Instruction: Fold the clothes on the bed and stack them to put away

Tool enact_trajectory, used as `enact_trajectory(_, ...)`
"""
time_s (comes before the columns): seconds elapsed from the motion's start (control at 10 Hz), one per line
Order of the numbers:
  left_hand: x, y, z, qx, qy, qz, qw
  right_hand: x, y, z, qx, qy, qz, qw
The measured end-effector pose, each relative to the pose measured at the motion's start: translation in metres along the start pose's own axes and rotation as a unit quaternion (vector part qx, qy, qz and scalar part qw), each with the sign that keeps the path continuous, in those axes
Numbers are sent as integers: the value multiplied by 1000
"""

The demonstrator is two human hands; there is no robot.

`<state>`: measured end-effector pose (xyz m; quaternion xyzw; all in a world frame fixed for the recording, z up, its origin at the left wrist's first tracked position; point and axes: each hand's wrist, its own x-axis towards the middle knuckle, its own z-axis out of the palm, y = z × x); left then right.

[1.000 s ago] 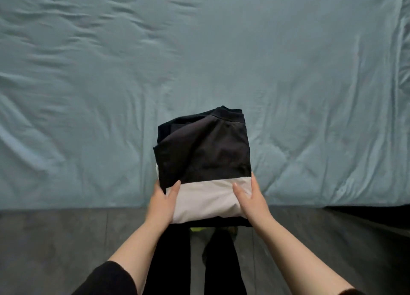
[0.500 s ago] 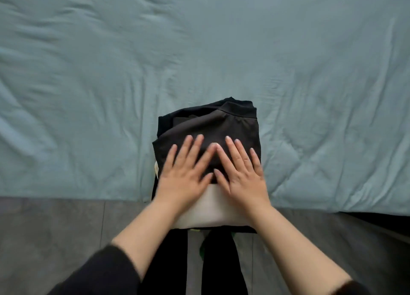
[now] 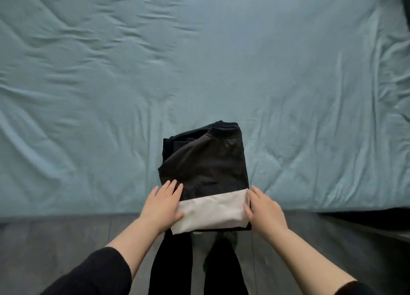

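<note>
A stack of folded clothes (image 3: 206, 161) lies at the near edge of the bed, and its front end juts out past that edge. The top garment is black with a pale band (image 3: 213, 210) across its near end. My left hand (image 3: 163, 206) lies flat on the stack's left side, fingers spread over the black cloth and thumb on the pale band. My right hand (image 3: 264, 208) rests against the right side, fingers along the edge and thumb touching the pale band. Neither hand has cloth pinched in it.
The bed's teal sheet (image 3: 199, 61) is wrinkled and stretches far to both sides. A dark thing (image 3: 405, 1) shows at the top right corner. Grey floor (image 3: 55, 250) runs along the bed's near edge, where my dark-trousered legs (image 3: 173, 261) stand.
Both hands lay flat side by side on top of the black garment half a second ago. They have slid back and apart to the stack's left and right sides. The stack has stayed put.
</note>
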<state>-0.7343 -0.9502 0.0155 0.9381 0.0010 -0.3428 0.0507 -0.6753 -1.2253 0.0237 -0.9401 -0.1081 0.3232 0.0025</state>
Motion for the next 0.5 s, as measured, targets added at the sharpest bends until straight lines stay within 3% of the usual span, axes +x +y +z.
enact_trajectory(0.2, -52, 9, -80, -96, 106, -59, 988, -47, -21, -75, 74, 53, 53, 994)
enact_trajectory(0.5, -127, 2, -146, -125, 208, -89, 966, -107, -24, -144, 131, 170, 22, 976)
